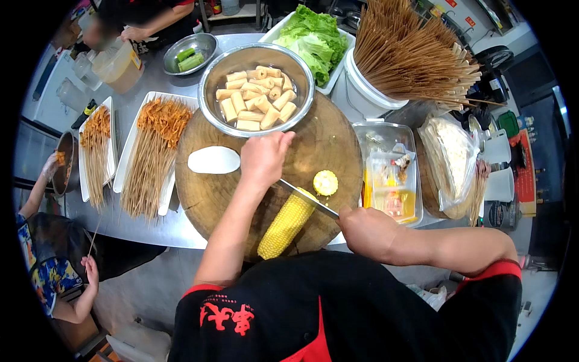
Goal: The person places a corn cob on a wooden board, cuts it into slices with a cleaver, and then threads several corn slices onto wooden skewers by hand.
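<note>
On the round wooden chopping board (325, 122), a peeled corn cob (286, 226) lies slanted. A knife (310, 199) crosses its far end, its blade against the kernels. My right hand (368, 233) grips the handle. My left hand (264, 158) is curled over the other end of the blade, hiding it; whether its fingers grip the blade is hidden. A cut round of corn (325, 183) rests beside the blade. Left of my left hand lies a smooth white oval piece (214, 159). Beyond it, a steel bowl (309, 97) holds tan rolled pieces (258, 97) in liquid.
White trays (163, 204) of skewered orange food stand left. Lettuce (312, 43) fills a tray behind. A white bucket (353, 97) of brown sticks, a clear plastic container (418, 199) and bagged pale food (448, 158) stand right. One person (92, 271) holds a skewer; another (154, 22) stands opposite.
</note>
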`<action>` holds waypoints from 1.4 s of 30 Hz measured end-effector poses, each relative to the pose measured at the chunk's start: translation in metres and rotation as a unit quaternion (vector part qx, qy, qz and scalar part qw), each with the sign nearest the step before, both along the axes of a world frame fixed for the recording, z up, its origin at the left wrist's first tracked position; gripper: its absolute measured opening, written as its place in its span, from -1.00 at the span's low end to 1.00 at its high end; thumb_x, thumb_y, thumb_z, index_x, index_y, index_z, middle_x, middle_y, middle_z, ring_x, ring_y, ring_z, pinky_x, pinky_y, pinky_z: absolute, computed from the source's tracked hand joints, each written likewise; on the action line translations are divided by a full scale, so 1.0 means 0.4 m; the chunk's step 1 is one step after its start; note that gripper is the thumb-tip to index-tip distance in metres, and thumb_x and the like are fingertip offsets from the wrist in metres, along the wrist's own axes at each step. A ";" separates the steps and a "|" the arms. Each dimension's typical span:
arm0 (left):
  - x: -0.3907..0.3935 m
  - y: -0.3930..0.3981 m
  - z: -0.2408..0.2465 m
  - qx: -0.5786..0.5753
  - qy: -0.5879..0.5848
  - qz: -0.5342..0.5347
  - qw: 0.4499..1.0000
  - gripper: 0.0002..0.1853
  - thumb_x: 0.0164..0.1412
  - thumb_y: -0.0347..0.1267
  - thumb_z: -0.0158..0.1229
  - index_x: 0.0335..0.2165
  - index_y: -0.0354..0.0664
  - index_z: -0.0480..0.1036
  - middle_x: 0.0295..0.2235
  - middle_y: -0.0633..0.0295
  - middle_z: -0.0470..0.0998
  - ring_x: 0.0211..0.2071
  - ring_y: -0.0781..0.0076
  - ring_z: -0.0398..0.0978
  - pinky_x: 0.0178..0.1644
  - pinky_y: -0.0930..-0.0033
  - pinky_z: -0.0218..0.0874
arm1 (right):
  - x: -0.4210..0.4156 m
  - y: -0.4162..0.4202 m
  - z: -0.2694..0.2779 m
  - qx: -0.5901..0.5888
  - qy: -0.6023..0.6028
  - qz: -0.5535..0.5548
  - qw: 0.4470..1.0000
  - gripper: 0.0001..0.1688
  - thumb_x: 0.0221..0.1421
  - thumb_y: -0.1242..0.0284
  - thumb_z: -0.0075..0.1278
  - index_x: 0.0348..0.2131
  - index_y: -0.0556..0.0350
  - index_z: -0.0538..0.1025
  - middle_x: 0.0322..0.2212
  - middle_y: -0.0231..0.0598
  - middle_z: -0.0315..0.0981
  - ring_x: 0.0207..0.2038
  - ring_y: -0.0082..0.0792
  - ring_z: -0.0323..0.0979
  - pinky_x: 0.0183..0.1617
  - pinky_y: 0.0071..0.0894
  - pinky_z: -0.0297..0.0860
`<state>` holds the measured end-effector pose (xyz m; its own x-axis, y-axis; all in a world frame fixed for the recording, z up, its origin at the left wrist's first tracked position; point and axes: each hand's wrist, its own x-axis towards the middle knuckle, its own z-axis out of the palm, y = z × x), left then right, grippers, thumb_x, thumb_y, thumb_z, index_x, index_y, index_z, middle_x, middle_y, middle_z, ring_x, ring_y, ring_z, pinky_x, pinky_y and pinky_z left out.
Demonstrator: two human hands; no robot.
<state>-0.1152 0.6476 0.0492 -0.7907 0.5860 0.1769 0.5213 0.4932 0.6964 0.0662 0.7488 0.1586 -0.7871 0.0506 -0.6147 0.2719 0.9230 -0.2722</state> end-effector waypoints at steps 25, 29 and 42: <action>0.024 0.018 -0.004 0.141 0.276 -0.004 0.951 -0.91 0.04 -0.41 0.10 -0.47 -0.20 0.39 -0.54 0.13 0.47 -0.48 0.16 0.44 -0.38 0.26 0.25 | 0.031 0.118 -0.191 -0.137 0.065 -0.070 0.986 -0.65 0.12 0.30 -0.17 -0.48 0.26 0.41 -0.54 0.14 0.43 -0.39 0.13 0.41 -0.29 -0.01 0.30; 0.081 -0.107 0.013 0.125 0.189 0.077 0.971 -0.70 -0.02 -0.47 0.15 -0.24 -0.27 0.35 -0.21 0.00 0.35 -0.20 0.12 0.34 -0.14 0.26 0.18 | -0.028 0.144 0.055 -0.062 0.153 -0.013 0.986 -0.66 0.10 0.33 -0.14 -0.51 0.30 0.44 -0.57 0.14 0.41 -0.40 0.15 0.38 -0.30 -0.03 0.31; 0.305 -0.178 -0.055 -0.179 0.090 0.026 0.980 -0.22 -0.28 -0.22 0.34 -0.10 -0.41 0.22 -0.27 -0.04 0.32 -0.21 0.06 0.28 -0.11 0.18 0.14 | 0.164 0.086 -0.084 0.000 0.343 0.051 0.938 -0.68 0.12 0.31 -0.13 -0.59 0.15 0.29 -0.77 -0.05 0.34 -0.69 -0.03 0.37 -0.63 -0.11 0.31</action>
<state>0.0068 0.5763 0.0272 -0.7966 0.5951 0.1067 0.5866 0.7181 0.3744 0.1319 0.7833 0.1250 -0.9981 -0.0475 0.0384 -0.0580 0.9346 -0.3508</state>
